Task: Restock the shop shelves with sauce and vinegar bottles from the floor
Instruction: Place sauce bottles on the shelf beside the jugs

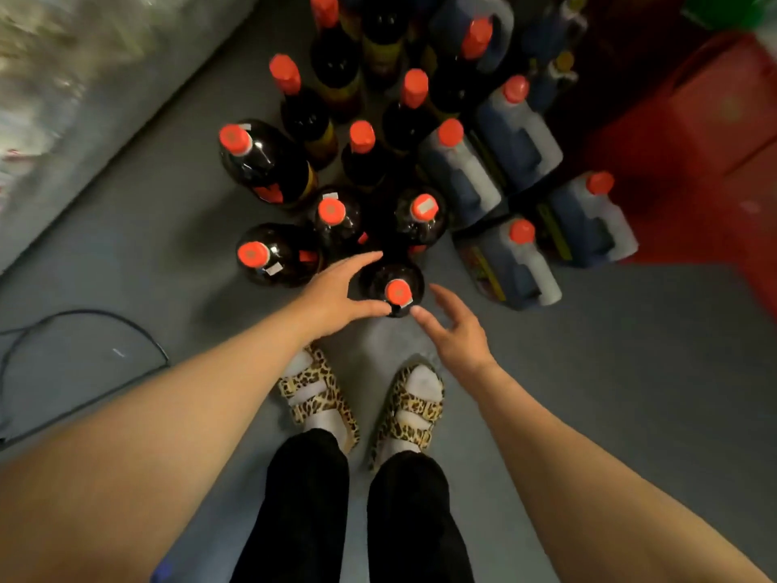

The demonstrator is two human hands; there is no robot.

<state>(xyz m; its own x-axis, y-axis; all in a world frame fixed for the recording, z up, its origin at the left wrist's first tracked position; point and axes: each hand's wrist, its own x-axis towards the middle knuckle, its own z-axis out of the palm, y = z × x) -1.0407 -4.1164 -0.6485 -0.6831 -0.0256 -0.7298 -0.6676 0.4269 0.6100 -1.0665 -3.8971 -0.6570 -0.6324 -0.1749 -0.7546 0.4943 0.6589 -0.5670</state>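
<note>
Several dark sauce bottles with orange-red caps stand on the grey floor in front of my feet. The nearest dark bottle [393, 284] stands between my hands. My left hand [336, 296] is spread open around its left side, thumb near the cap, fingers reaching past its shoulder. Just right of the cap, my right hand [452, 330] is open with fingers extended, a fingertip close to the neck. Neither hand grips the bottle. Several handled jugs [513, 263] of dark liquid with grey handles stand to the right.
A pale wrapped bundle [84, 98] lies along the upper left. Red crates [693, 132] stand at the right. A black cable [84, 326] loops on the floor at left. My feet in leopard-print sandals [319, 397] stand just behind the bottles.
</note>
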